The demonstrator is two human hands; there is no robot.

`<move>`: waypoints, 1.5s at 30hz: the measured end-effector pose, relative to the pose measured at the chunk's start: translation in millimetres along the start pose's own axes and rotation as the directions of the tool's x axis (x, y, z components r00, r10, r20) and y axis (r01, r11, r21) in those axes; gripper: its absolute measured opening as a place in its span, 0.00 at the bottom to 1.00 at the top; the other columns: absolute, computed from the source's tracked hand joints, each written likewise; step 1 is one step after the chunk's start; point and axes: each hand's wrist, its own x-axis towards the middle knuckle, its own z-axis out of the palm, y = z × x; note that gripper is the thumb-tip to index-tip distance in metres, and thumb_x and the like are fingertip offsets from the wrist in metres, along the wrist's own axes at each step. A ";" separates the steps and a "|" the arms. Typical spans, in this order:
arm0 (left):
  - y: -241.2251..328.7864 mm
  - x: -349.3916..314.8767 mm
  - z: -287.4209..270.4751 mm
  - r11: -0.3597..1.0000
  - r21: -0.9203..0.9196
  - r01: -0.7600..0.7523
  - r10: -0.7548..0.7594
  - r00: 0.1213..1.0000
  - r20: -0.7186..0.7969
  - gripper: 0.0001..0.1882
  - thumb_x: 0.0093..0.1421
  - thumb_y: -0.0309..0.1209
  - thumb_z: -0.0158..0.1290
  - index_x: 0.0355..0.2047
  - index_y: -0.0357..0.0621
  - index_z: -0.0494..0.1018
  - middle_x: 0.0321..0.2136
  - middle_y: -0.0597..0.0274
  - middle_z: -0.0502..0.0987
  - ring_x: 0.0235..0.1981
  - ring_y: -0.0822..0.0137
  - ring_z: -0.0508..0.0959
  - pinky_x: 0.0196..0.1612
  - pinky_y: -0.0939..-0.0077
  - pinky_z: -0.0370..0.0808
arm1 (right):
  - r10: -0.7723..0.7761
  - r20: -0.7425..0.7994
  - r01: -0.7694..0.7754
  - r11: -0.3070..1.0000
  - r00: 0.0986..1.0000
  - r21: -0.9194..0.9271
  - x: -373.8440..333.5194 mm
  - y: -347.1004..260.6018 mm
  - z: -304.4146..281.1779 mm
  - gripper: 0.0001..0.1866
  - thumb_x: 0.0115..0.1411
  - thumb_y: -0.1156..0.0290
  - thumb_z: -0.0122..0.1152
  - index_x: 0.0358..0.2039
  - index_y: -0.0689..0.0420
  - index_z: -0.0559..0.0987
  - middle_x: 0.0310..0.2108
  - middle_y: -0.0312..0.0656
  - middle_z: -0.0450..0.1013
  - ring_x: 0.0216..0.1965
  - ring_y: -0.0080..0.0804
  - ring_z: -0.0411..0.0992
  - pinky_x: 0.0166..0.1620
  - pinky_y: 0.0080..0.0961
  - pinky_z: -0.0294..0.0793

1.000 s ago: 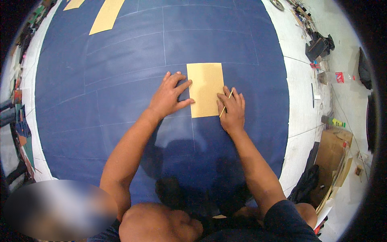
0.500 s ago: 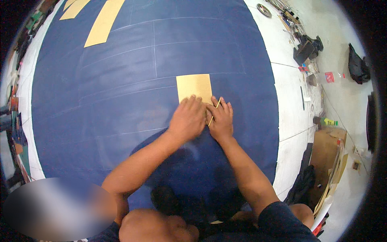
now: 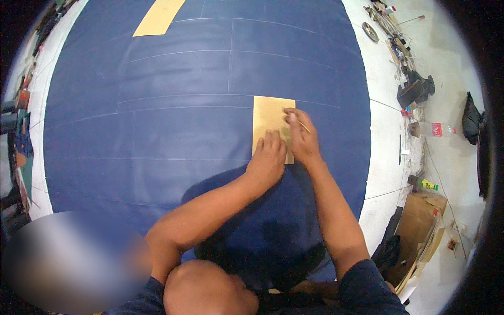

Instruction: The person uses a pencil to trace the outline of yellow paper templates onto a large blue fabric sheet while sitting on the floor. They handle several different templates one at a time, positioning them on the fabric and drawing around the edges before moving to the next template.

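"What is the person doing down there on the floor?"

"They are bent over a big dark blue cloth (image 3: pixel 173 131) with thin white lines drawn on it. A small tan card pattern (image 3: pixel 270 119) lies flat on the cloth, a bit right of the middle."

"Where are the hands?"

"The left hand (image 3: pixel 266 160) lies on the near end of the card. Its fingers are stretched out flat and press down. They are not wrapped around anything. The right hand (image 3: pixel 302 137) is just beside it, at the card's right edge. Its fingers are pinched shut on a thin stick, a pencil or chalk (image 3: pixel 303 126), I cannot tell which. The tip sits right at the card's edge."

"Is there another card?"

"Yes, a longer tan strip (image 3: pixel 159 17) lies far away at the top of the cloth."

"Any boxes or bottles?"

"Off the cloth, on the white floor (image 3: pixel 386 157) to the right, there is a clear plastic bottle (image 3: pixel 426 129) lying on its side. I cannot tell what is in it. Near it there is a small green and yellow bottle (image 3: pixel 428 185). Lower down is a brown cardboard box (image 3: pixel 420 226). It is open, but I cannot see what is inside."
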 end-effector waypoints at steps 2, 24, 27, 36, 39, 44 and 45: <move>0.1 -1.5 1.0 1.000 0.008 0.019 -0.017 0.991 -0.134 0.25 0.62 0.33 0.51 0.54 0.24 0.70 0.62 0.23 0.62 0.62 0.26 0.66 0.66 0.41 0.65 | 0.052 0.146 -0.059 0.997 0.988 0.043 21.8 -12.1 9.9 0.19 0.72 0.61 0.52 0.54 0.60 0.79 0.46 0.50 0.79 0.49 0.43 0.78 0.52 0.35 0.76; -13.2 12.1 -11.9 0.999 0.017 0.049 -0.048 0.998 -0.037 0.14 0.61 0.27 0.51 0.46 0.33 0.74 0.50 0.36 0.68 0.55 0.38 0.71 0.38 0.58 0.87 | -0.118 0.263 0.190 0.945 0.957 -0.265 86.5 -20.4 42.4 0.10 0.66 0.66 0.61 0.42 0.57 0.80 0.38 0.53 0.81 0.41 0.56 0.80 0.44 0.44 0.79; -14.9 17.5 -15.7 0.996 0.033 0.078 -0.080 0.995 0.064 0.15 0.61 0.28 0.51 0.46 0.29 0.72 0.49 0.39 0.69 0.52 0.44 0.73 0.36 0.59 0.87 | -0.102 0.213 0.156 0.954 0.972 -0.256 84.7 -20.2 42.9 0.10 0.65 0.66 0.61 0.43 0.57 0.79 0.38 0.53 0.81 0.42 0.56 0.80 0.44 0.44 0.79; -17.4 27.8 -23.9 0.994 0.024 0.106 -0.108 0.990 0.088 0.21 0.59 0.28 0.54 0.52 0.33 0.69 0.65 0.33 0.63 0.52 0.44 0.77 0.40 0.57 0.86 | 0.076 -0.225 -0.090 0.995 0.971 -0.051 71.0 27.6 3.3 0.11 0.68 0.64 0.60 0.42 0.59 0.80 0.34 0.49 0.82 0.36 0.41 0.82 0.41 0.38 0.80; -16.8 36.2 -33.0 0.991 0.090 0.096 -0.112 0.975 0.194 0.27 0.56 0.31 0.61 0.54 0.33 0.68 0.65 0.33 0.63 0.52 0.44 0.77 0.42 0.56 0.86 | 0.003 -0.265 -0.070 0.967 0.964 -0.246 56.0 40.7 -24.1 0.11 0.68 0.64 0.59 0.42 0.59 0.81 0.35 0.51 0.81 0.37 0.49 0.82 0.41 0.42 0.79; -16.3 38.8 -42.3 0.993 0.105 0.059 -0.081 0.971 0.223 0.41 0.52 0.35 0.68 0.66 0.50 0.65 0.62 0.39 0.63 0.54 0.43 0.74 0.46 0.56 0.84 | -0.066 -0.179 -0.004 0.931 0.982 -0.366 47.6 33.9 -29.6 0.11 0.68 0.64 0.57 0.44 0.56 0.81 0.39 0.51 0.81 0.41 0.55 0.80 0.44 0.45 0.78; -16.1 40.4 -41.9 0.990 0.131 0.049 -0.081 0.966 0.247 0.42 0.52 0.35 0.68 0.67 0.53 0.64 0.61 0.41 0.64 0.54 0.43 0.74 0.46 0.57 0.84 | -0.062 -0.172 -0.005 0.930 0.983 -0.368 47.3 34.1 -28.5 0.11 0.68 0.63 0.57 0.44 0.56 0.81 0.40 0.51 0.81 0.41 0.55 0.79 0.45 0.45 0.78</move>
